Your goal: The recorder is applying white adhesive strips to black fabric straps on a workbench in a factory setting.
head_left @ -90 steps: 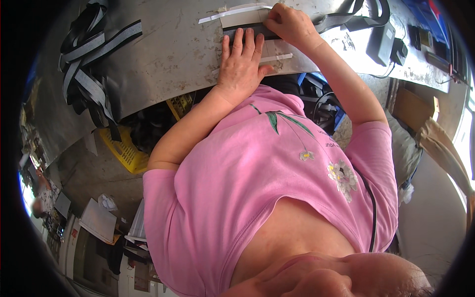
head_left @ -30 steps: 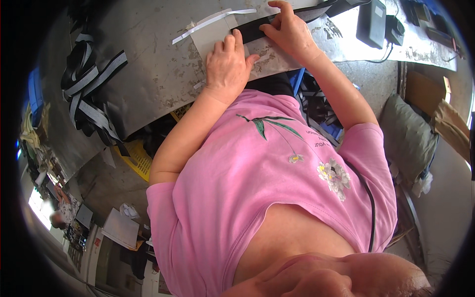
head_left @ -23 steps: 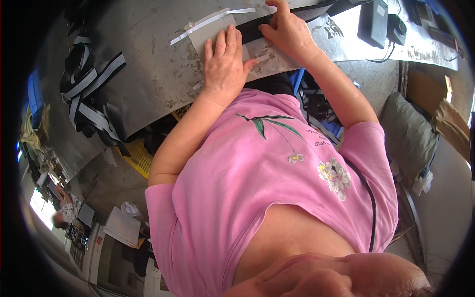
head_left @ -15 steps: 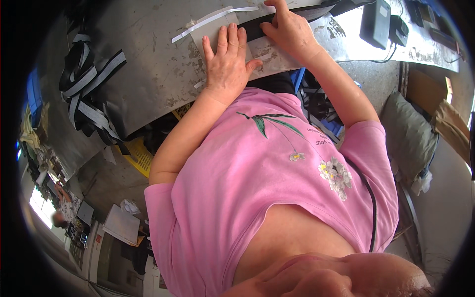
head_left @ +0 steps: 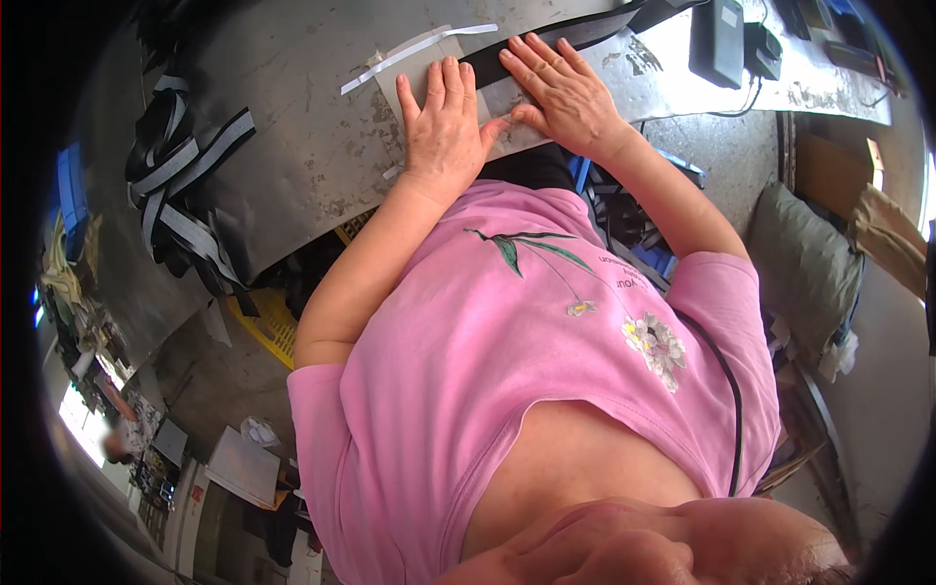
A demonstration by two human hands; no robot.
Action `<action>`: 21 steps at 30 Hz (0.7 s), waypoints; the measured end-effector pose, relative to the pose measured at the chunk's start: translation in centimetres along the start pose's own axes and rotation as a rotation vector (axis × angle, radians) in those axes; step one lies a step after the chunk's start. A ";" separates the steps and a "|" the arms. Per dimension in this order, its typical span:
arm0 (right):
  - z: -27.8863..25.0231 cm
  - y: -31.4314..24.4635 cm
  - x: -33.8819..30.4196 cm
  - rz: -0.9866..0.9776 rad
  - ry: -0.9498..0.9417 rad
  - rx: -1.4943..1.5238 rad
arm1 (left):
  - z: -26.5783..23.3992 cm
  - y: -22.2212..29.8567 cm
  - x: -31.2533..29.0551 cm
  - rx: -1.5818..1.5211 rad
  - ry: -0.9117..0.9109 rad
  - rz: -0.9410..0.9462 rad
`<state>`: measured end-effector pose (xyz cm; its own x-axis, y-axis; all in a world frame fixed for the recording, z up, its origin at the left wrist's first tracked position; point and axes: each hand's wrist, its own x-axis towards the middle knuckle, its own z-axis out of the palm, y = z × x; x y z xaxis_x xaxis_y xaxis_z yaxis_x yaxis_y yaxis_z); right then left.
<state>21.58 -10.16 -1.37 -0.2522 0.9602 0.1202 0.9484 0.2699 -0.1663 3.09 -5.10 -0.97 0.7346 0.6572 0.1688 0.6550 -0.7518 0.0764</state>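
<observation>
My left hand (head_left: 444, 127) lies flat, fingers spread, on a grey sheet piece (head_left: 414, 73) at the near edge of the grey metal table (head_left: 292, 146). My right hand (head_left: 561, 93) rests just to its right, fingers pressing on a long black strip (head_left: 575, 34) that runs up to the right across the sheet. A thin white strip (head_left: 414, 51) lies slanted just beyond my left fingertips. Neither hand grips anything; both press down.
A heap of black and grey-striped straps (head_left: 180, 195) sits at the table's left. A black box (head_left: 719, 41) with a cable stands at the right. Below the table are a yellow crate (head_left: 263, 327) and a grey cushion (head_left: 804, 263) on a chair.
The view has shifted slightly. My right hand has slid down along the black strip toward my left hand, and my left hand has spread flatter on the sheet.
</observation>
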 end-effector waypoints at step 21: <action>-4.2 16.9 -0.5 0.625 0.322 0.294 | -3.2 -8.5 6.5 -0.415 0.096 0.069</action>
<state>38.51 -6.35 -0.14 0.4260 0.8845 0.1905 0.7948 -0.2652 -0.5459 1.74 5.34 2.58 0.7413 0.6114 0.2769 0.4639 -0.7649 0.4468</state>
